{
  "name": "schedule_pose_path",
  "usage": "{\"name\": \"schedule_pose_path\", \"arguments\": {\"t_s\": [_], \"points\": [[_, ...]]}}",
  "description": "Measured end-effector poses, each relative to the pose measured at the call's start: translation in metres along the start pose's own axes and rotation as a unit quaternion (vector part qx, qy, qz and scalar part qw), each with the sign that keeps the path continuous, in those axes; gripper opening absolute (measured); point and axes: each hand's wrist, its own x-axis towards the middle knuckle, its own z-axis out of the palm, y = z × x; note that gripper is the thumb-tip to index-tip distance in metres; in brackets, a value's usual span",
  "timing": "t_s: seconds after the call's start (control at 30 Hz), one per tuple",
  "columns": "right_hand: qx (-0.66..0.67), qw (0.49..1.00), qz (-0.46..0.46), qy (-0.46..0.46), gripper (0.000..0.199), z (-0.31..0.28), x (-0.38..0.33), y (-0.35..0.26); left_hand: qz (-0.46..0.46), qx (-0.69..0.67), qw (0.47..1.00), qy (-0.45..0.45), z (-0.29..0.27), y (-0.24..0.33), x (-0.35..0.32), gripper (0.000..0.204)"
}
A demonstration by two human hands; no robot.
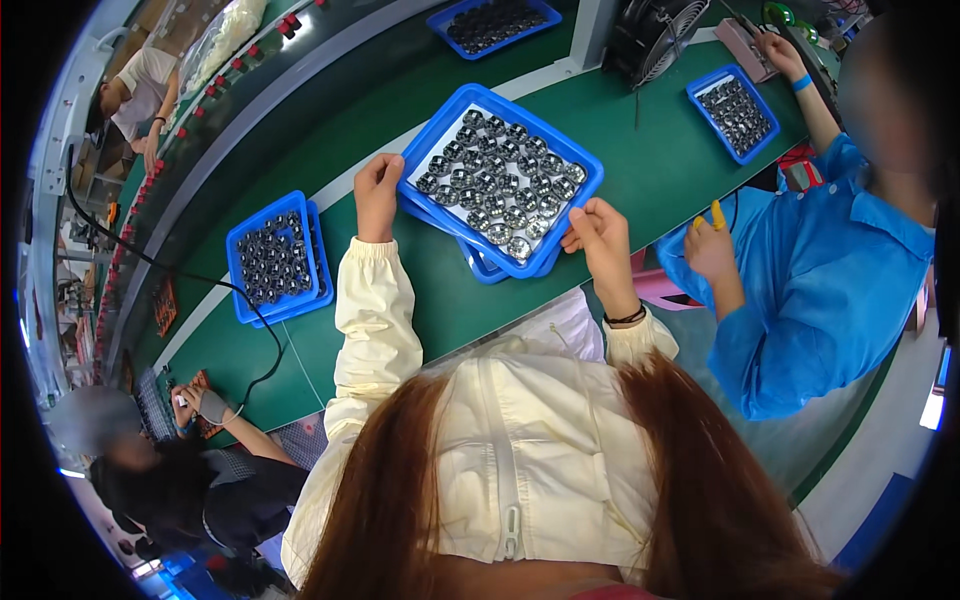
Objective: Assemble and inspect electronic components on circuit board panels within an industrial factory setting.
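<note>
My left hand [377,197] grips the left edge of a shallow blue plastic tray [545,132], thumb on its rim. At the tray's lower right corner, my right hand [603,245] is closed on the rim. Small shiny round dark parts [487,182] sit in rows on a white sheet inside. The tray is slightly turned, its contents facing up. Under it, another blue tray [484,266] shows partly on the green bench; what that one holds is hidden. Whether the two trays touch I cannot tell.
Stacked blue trays [240,290] of similar parts stand left on the green bench [400,300]. Another filled tray [765,140] lies right, by a co-worker in blue [800,290]. A black fan [655,45] stands behind. A second co-worker [200,490] sits left, near a black cable [190,272].
</note>
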Motion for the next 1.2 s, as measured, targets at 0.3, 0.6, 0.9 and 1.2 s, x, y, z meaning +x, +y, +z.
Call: {"name": "schedule_pose_path", "arguments": {"t_s": [0.3, 0.6, 0.9, 1.2], "points": [[0.002, 0.998, -0.055, -0.004, 0.012, 0.0, 0.004, 0.002, 0.037, -0.009, 0.999, 0.035, 0.003, 0.008, -0.011, 0.02], [0.022, 0.995, -0.084, 0.047, 0.01, -0.01, -0.012, -0.017, 0.078, -0.029, 0.996, 0.009, 0.01, 0.043, -0.038, 0.023], [0.166, 0.967, -0.072, 0.18, 0.014, -0.048, -0.054, -0.012, 0.062, -0.047, 0.993, -0.089, 0.059, 0.058, -0.087, 0.013], [0.11, 0.956, -0.109, 0.25, 0.014, -0.094, -0.085, -0.014, 0.218, 0.104, 0.951, -0.191, 0.08, 0.075, -0.092, 0.018]]}}
